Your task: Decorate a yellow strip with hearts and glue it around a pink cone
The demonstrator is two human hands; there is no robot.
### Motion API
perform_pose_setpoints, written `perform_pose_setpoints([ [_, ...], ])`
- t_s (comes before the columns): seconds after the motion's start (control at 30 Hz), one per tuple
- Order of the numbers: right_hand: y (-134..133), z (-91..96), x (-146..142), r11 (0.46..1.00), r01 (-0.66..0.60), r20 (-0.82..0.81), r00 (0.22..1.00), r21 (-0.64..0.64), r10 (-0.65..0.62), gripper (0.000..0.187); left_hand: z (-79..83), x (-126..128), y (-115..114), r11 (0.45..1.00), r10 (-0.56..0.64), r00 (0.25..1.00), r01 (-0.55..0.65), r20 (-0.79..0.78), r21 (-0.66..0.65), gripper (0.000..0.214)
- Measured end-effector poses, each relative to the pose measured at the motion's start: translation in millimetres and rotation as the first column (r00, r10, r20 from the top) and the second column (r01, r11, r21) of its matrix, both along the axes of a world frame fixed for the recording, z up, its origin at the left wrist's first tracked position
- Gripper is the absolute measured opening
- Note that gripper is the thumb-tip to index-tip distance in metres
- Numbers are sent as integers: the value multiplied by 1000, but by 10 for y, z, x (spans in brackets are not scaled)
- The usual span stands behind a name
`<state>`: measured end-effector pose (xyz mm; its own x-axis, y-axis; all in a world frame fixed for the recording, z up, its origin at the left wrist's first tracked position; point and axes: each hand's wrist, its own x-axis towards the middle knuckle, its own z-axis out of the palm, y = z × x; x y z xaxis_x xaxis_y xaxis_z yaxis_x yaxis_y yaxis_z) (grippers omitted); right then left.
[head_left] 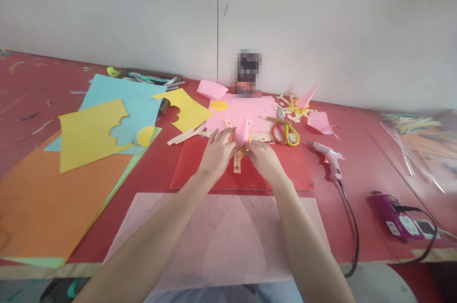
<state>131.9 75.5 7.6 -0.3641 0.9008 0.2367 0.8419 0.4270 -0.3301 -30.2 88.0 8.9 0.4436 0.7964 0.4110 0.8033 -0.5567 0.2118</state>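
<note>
A small paper craft with a pink paper cone (pixel 242 135) stands above the red board (pixel 207 170). Pale strips printed with stars stick out from its base, and one star strip (pixel 237 164) points toward me. My left hand (pixel 218 150) is closed at the left side of the craft's base, fingertips pinched on it. From the right, my right hand (pixel 262 154) pinches the base too, near a bit of yellow. My fingers partly hide the base. Just beyond the right hand lie scissors (pixel 285 131) with red and yellow handles, on pink paper (pixel 250 109).
A similar pink-cone craft (pixel 307 97) sits at the back right. A glue gun (pixel 331 159) lies on the right, its cord running past a purple power strip (pixel 396 219). Yellow paper (pixel 89 134), blue paper (pixel 107 91) and orange paper (pixel 53 203) spread over the left.
</note>
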Motion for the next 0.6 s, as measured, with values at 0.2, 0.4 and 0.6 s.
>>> perform_pose_setpoints([
  [0.2, -1, 2, 2, 1000, 4, 10, 1000, -3, -4, 13, -4, -7, -3, 1000, -4, 1000, 4, -3, 3, 19],
  [0.4, -2, 2, 1, 1000, 5, 7, 1000, -5, -5, 15, 0, -9, -3, 1000, -10, 1000, 10, 3, 1, 20],
  [0.6, 4, -15, -4, 1000, 3, 11, 1000, 7, -3, 12, 7, -6, -6, 1000, -3, 1000, 3, -1, 3, 20],
])
